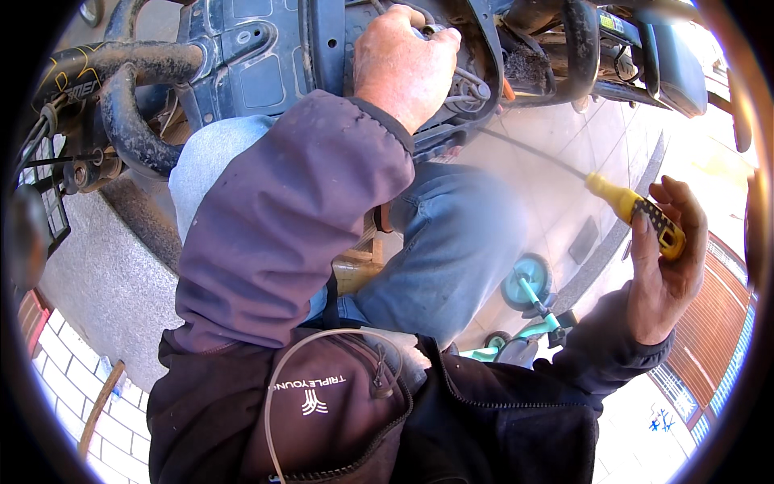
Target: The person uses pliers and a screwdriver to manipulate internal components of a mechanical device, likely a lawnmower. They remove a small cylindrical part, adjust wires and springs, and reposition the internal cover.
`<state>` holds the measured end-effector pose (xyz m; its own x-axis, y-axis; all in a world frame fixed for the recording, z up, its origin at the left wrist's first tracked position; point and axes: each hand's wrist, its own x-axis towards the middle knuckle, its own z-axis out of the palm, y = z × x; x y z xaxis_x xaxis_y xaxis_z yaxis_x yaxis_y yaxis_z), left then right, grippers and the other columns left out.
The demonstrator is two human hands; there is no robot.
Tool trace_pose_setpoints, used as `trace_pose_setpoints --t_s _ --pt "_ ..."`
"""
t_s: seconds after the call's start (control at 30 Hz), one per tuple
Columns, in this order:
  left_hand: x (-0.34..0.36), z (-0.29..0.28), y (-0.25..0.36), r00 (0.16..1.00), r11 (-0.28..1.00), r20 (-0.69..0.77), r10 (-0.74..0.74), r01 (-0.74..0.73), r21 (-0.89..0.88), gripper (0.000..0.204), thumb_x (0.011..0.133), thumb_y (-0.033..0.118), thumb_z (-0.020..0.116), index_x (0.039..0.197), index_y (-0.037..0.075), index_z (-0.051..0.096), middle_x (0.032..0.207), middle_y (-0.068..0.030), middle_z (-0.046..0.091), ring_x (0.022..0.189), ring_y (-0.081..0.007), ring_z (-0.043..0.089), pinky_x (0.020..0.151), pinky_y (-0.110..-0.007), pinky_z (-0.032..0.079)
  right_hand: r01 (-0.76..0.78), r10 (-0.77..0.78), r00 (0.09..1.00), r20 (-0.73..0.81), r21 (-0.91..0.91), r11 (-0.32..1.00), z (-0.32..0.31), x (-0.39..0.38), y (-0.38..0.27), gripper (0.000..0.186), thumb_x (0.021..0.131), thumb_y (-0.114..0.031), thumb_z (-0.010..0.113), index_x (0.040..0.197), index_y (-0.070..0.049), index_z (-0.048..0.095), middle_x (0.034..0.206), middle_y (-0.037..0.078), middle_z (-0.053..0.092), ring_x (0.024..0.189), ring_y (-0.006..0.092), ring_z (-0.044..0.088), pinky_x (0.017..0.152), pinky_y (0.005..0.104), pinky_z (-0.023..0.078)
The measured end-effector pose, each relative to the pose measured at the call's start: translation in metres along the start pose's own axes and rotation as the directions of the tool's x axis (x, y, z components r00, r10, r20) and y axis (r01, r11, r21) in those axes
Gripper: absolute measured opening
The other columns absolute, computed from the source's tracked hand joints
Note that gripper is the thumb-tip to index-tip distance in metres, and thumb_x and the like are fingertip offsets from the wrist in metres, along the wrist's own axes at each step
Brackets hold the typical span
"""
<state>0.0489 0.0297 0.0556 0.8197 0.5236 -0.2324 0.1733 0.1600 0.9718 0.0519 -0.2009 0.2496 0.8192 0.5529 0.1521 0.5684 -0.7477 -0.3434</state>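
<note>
In the upper middle, my left hand [407, 68] reaches into an opening in the dusty dark body of a vehicle [258, 64]. Its fingers are curled at a small metal part, and what they hold is mostly hidden. Cables and metal fittings [468, 93] lie just right of that hand. My right hand [665, 266], at the right, grips a yellow and black screwdriver [610, 196] by its handle. The screwdriver's long thin shaft points up and left toward the vehicle's lower edge, its end near the opening.
Thick black tubular bars [133, 121] stick out at the vehicle's left. My knees in jeans [451, 234] are bent close below it. A turquoise child's bike or scooter [528, 286] stands on the paving at right. A wooden stick [101, 411] leans at lower left.
</note>
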Motion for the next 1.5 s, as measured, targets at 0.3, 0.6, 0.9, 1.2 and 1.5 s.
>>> trace_pose_setpoints --t_s 0.3,0.6,0.9,1.2,1.5 --pt "0.001 0.002 0.002 1.0 1.0 -0.013 -0.004 0.004 -0.021 0.027 0.084 0.018 0.072 0.1 -0.004 0.065 0.079 -0.008 0.067 0.066 -0.013 0.065 0.06 -0.025 0.05 -0.295 0.289 0.952 -0.099 -0.049 0.954 0.001 -0.001 0.008 0.045 0.091 -0.039 0.065 0.123 -0.009 0.059 0.1 0.015 0.064 0.084 0.018 0.063 0.072 0.0277 0.054" --pt "0.004 -0.001 0.0 1.0 0.997 0.013 -0.019 0.02 -0.07 0.024 0.085 0.015 0.071 0.097 -0.004 0.065 0.082 -0.0088 0.068 0.066 -0.0129 0.064 0.058 -0.025 0.049 -0.247 0.222 0.941 -0.256 -0.071 0.966 0.02 0.022 -0.009 0.04 0.09 -0.036 0.069 0.119 -0.009 0.062 0.096 0.014 0.067 0.082 0.0209 0.066 0.067 0.0277 0.055" --pt "0.015 -0.018 0.006 0.997 0.991 0.072 0.015 -0.006 -0.135 0.018 0.088 0.017 0.068 0.096 0.001 0.065 0.085 -0.0053 0.068 0.069 -0.011 0.065 0.056 -0.022 0.047 -0.017 0.036 0.972 -0.231 0.083 0.996 0.025 0.037 0.008 0.043 0.086 -0.039 0.072 0.113 -0.006 0.064 0.097 0.012 0.067 0.084 0.0221 0.066 0.067 0.0276 0.055" --pt "0.027 -0.032 0.019 0.996 0.952 0.079 -0.042 0.016 0.305 0.02 0.09 0.027 0.065 0.096 0.008 0.068 0.082 -0.0014 0.067 0.071 -0.0119 0.064 0.054 -0.024 0.042 0.026 0.034 0.968 -0.249 0.235 0.972 0.032 0.043 0.017 0.043 0.085 -0.038 0.072 0.112 -0.005 0.064 0.095 0.011 0.066 0.082 0.021 0.065 0.067 0.0273 0.054" --pt "-0.015 -0.041 0.068 0.747 0.399 0.027 0.664 -0.385 0.832 0.036 0.082 0.022 0.068 0.107 -0.004 0.064 0.098 -0.0229 0.063 0.093 -0.037 0.062 0.086 -0.042 0.048 0.151 -0.016 0.945 -0.327 0.393 0.907 0.051 0.002 0.017 0.044 0.084 -0.036 0.073 0.113 -0.004 0.063 0.092 0.011 0.065 0.08 0.0204 0.064 0.067 0.0271 0.054"
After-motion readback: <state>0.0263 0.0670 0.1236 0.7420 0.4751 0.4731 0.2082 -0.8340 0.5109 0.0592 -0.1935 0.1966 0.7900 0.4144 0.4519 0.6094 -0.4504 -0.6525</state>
